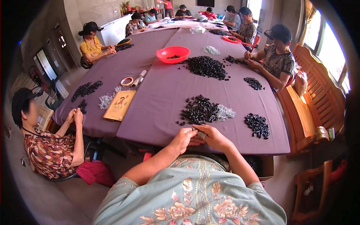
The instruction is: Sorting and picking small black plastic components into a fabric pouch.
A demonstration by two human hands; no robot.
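My left hand and my right hand meet at the table's near edge, fingers closed and pressed together. Whatever they pinch is too small or hidden to name; a bit of dark shows at the fingertips. A greyish wrap covers part of a finger between the hands. Just beyond them lies a heap of small black plastic-looking pieces, with a pile of small clear pieces touching its right side. Farther right is a separate, smaller pile of black pieces.
A purple cloth covers the long table. On it are a red bowl, a larger black heap, a booklet and a tape roll. Several people sit around it, one at near left. A wooden bench stands right.
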